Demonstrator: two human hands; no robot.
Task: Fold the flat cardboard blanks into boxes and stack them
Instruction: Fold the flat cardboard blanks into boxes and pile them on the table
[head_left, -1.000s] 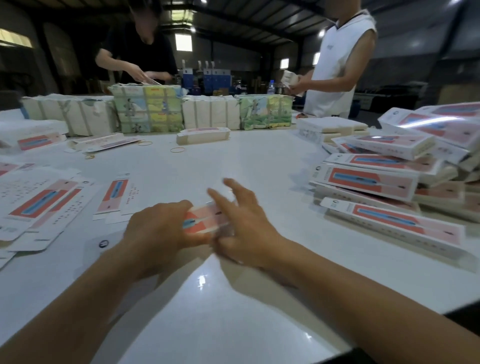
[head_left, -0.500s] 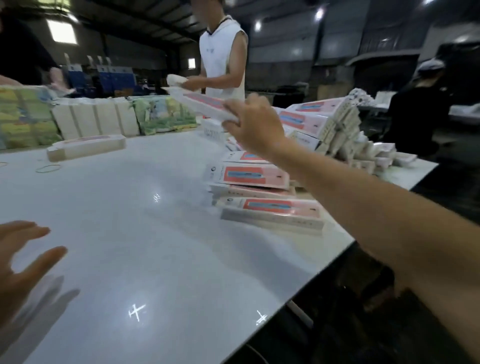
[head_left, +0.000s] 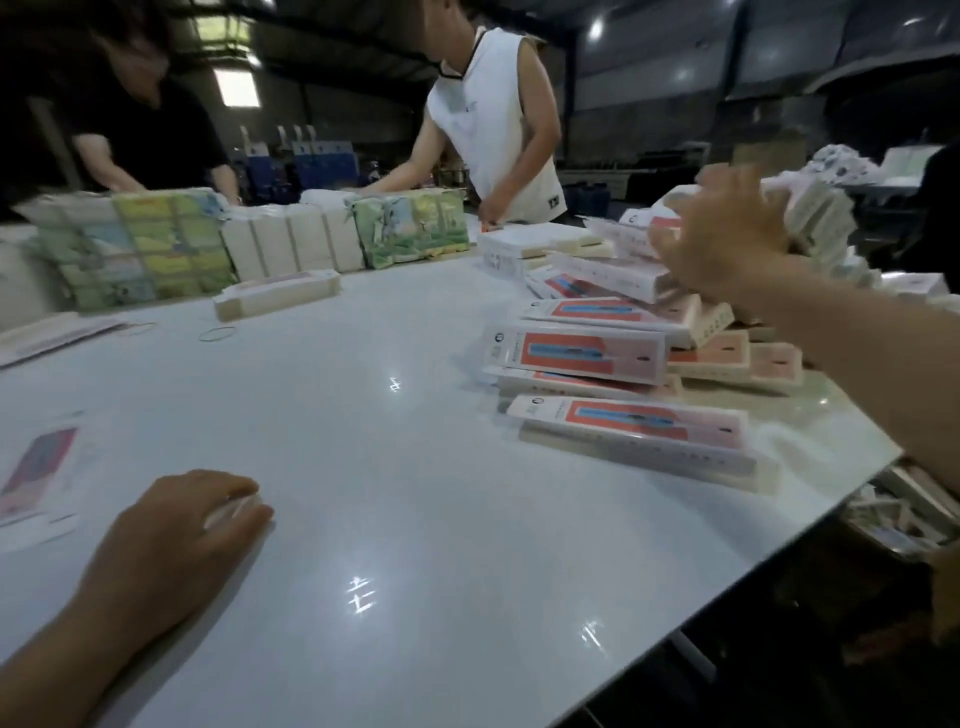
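A pile of folded red-and-blue printed boxes (head_left: 597, 353) covers the right side of the white table (head_left: 363, 441). My right hand (head_left: 727, 239) is stretched out over the top of that pile, fingers spread and holding nothing, blurred by motion. My left hand (head_left: 176, 530) rests on the table near me at the lower left, fingers loosely bent with the tips on the surface. A flat printed blank (head_left: 31, 473) lies at the left edge of the table, left of my left hand.
Bundled packs (head_left: 140, 244) and white blocks (head_left: 291, 244) line the far edge. One folded box (head_left: 275, 293) and rubber bands (head_left: 218, 332) lie before them. Two people work across the table. The table's right edge drops off beside more boxes (head_left: 904, 499) below.
My right hand has let go of the folded box it was carrying onto the pile and now hovers open. My left hand has come down onto the table.
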